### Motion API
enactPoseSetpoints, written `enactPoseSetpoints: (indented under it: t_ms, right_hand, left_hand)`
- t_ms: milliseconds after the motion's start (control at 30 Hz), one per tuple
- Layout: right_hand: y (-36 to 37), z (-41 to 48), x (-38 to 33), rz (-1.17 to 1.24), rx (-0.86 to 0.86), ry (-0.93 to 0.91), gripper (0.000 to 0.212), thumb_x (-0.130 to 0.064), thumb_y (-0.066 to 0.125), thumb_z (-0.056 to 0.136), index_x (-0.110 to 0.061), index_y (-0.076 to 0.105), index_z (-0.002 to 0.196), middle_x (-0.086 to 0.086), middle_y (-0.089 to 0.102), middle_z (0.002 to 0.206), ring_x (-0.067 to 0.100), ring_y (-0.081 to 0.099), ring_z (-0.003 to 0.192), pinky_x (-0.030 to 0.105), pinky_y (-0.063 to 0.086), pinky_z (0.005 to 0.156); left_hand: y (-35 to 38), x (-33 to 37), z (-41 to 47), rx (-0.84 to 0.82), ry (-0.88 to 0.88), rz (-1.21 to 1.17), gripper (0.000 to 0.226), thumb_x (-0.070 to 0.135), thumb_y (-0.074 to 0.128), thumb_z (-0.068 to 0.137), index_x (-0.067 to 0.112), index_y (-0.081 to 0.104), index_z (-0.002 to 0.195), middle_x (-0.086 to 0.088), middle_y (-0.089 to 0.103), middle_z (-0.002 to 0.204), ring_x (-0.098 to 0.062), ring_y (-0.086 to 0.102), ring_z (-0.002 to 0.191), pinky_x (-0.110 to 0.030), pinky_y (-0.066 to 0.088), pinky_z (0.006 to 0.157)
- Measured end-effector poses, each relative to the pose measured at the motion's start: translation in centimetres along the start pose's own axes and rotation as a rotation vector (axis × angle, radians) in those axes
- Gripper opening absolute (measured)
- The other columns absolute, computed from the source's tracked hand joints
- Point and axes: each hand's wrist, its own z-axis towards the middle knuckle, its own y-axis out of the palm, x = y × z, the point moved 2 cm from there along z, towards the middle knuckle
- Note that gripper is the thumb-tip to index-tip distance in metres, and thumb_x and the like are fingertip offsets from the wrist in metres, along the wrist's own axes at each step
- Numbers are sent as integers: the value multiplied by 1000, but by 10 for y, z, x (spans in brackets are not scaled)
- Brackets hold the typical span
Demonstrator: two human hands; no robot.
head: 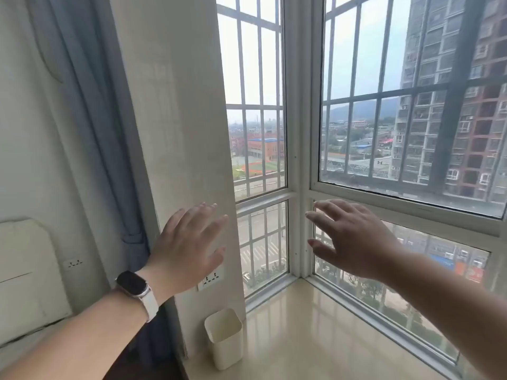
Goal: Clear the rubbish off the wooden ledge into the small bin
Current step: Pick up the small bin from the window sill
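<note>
Both arms reach to mid frame; the left hand (189,248) and right hand (354,242) have fingers spread wide, holding nothing. At bottom centre a small white bin (223,337) stands on the ledge (301,338).

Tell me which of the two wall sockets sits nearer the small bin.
The socket on the pillar, directly above the bin and partly hidden by the left hand. The other socket sits far left, beyond the curtain.

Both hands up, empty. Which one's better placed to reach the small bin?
Left, probably. The left hand hangs open on the same side as the bin, which stands at the left end of the ledge by the wall. The right hand, also open, is farther right, before the window.
</note>
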Motion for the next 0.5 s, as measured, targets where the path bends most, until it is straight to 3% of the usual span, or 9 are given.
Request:
enactPoseSetpoints:
  t_ms: [267, 500]
  right_hand:
    - [21, -6, -9, 18, -14, 2, 54, -55, 43, 86, -19, 65, 120, 8, 67, 123, 33, 63, 113, 46, 54, 86]
    - [64, -4, -48, 111, -187, -34, 60, -58, 37, 90, -20, 59, 132, 7, 60, 135, 30, 56, 124, 46, 49, 96]
  left_hand:
    - [19, 9, -19, -6, -27, -42, 53, 47, 49, 84, 23, 53, 131, -10, 54, 140, -31, 46, 131, -48, 22, 110]
    - [51, 3, -62, -137, -95, -59, 52, 47, 49, 85, 24, 52, 131, -9, 53, 140, -30, 46, 132, -51, 29, 110]
